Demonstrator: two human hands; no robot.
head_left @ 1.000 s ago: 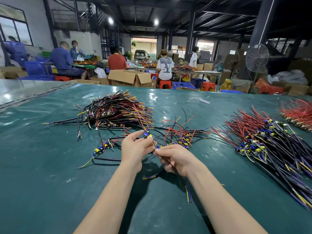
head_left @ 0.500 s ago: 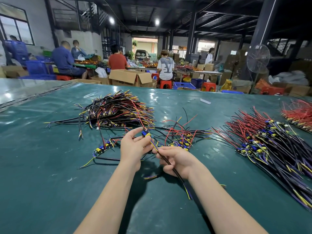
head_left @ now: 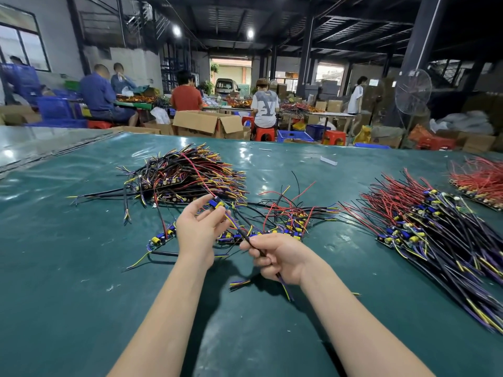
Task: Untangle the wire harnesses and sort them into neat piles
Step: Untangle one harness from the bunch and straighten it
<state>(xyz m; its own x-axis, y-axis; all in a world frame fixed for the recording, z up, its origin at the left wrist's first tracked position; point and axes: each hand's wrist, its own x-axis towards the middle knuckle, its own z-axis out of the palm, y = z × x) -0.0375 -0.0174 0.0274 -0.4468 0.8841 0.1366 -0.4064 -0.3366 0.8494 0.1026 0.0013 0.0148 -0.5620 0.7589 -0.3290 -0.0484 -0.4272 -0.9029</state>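
Lifted higher, left hand (head_left: 196, 235) pinches the harness board (head_left: 217, 204); right hand (head_left: 280, 254) fingers (head_left: 261, 262) grip its cable (head_left: 241, 231) before a tangled pile (head_left: 288, 217).

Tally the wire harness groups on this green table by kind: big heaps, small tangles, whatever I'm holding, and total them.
Big heaps: 3 (left heap, right heap, far-right heap)
Centre tangle: 1
Held harness: 1
Total: 5
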